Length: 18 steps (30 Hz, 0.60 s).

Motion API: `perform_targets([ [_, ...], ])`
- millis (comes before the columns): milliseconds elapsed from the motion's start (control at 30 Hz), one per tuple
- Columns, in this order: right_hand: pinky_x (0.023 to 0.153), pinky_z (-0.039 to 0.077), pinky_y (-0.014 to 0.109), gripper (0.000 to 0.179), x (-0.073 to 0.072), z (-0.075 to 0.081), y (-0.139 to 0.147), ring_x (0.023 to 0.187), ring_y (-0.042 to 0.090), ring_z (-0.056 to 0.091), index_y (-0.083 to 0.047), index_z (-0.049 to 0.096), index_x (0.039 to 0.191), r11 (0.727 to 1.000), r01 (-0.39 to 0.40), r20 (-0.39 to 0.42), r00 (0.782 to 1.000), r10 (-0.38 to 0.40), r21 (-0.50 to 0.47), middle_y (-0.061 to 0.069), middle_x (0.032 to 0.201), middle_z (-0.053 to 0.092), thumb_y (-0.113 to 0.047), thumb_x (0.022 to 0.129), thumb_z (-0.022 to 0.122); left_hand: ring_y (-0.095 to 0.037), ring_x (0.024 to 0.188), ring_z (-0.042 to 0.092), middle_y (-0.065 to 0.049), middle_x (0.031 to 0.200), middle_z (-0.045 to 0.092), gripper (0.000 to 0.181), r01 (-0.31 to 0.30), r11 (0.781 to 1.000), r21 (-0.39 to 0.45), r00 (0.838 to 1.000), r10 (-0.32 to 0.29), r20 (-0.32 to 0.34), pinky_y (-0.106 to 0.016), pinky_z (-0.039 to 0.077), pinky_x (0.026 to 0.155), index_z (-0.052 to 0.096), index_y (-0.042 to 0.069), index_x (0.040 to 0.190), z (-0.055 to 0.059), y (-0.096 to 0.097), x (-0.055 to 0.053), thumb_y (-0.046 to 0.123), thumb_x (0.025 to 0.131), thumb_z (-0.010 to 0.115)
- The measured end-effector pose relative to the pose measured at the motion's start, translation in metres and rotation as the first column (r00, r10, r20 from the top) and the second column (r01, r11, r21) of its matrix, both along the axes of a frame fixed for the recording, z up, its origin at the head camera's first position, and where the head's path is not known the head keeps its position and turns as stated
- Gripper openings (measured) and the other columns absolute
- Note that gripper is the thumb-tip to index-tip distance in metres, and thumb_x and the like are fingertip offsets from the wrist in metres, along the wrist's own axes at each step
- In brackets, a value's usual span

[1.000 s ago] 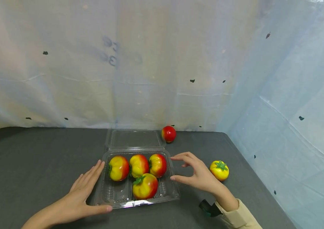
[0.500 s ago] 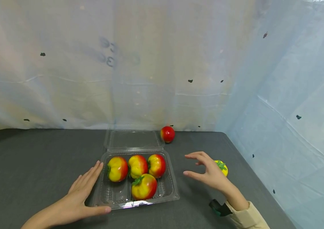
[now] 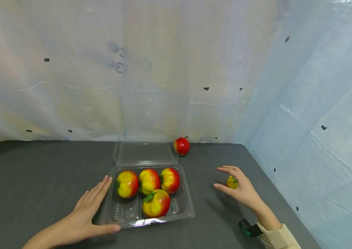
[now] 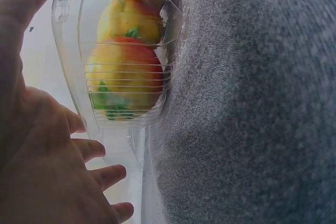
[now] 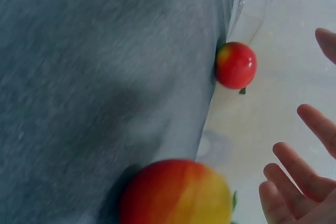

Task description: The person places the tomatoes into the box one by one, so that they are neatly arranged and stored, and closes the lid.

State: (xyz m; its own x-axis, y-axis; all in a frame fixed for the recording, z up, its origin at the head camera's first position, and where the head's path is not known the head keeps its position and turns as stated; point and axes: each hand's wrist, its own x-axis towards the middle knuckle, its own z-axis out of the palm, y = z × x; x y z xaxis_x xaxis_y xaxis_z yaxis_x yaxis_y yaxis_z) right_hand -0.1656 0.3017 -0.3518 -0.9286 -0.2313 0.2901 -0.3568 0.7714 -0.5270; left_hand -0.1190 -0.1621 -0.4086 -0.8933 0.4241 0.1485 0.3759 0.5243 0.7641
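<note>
As left hand touches ribbed container, glossy fruits, grainy tabletop

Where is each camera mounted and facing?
Head: on the head, facing forward and down at the container; left hand and right hand show.
Left wrist: on that wrist, facing the container's side; left fingers show.
Right wrist: on that wrist, facing across the table; right fingers show.
Head and right wrist share the rear red fruit.
</note>
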Motion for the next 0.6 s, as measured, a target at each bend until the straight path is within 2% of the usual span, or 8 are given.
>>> perform_targets([
  [267,0.094,0.038,0.066,0.054,0.0,-0.006,0.015,0.128,0.04,0.041,-0.015,0.056,0.133,1.0,0.018,0.009,1.0,-0.018,0.022,0.015,0.141,0.046,-0.03,0.085,0.074,-0.057,0.139,0.002,-0.019,0.161,-0.003,0.115,-0.011,1.0,-0.024,1.0,0.011,0.019,-0.075,-0.01,0.102,0.0,0.024,0.156,0.002,0.0,-0.001,0.045,0.075,0.078],
  [500,0.094,0.027,0.074,0.059,-0.002,-0.009,0.027,0.133,0.048,0.031,-0.013,0.052,0.138,0.997,0.054,0.047,0.997,-0.057,0.049,0.02,0.145,0.039,-0.032,0.085,0.072,-0.056,0.139,0.003,-0.018,0.161,-0.002,0.115,-0.012,1.0,-0.024,1.0,0.012,0.016,-0.074,-0.009,0.102,0.0,0.024,0.156,0.001,0.0,-0.001,0.045,0.074,0.079],
  [600,0.094,0.03,0.073,0.063,-0.002,-0.01,0.032,0.133,0.05,0.029,-0.011,0.048,0.14,0.997,0.062,0.068,0.996,-0.065,0.049,0.024,0.147,0.036,-0.032,0.085,0.072,-0.056,0.139,0.005,-0.019,0.161,-0.001,0.115,-0.01,1.0,-0.015,1.0,0.01,0.004,-0.075,-0.007,0.102,0.0,0.024,0.156,0.001,0.0,0.0,0.044,0.074,0.079],
])
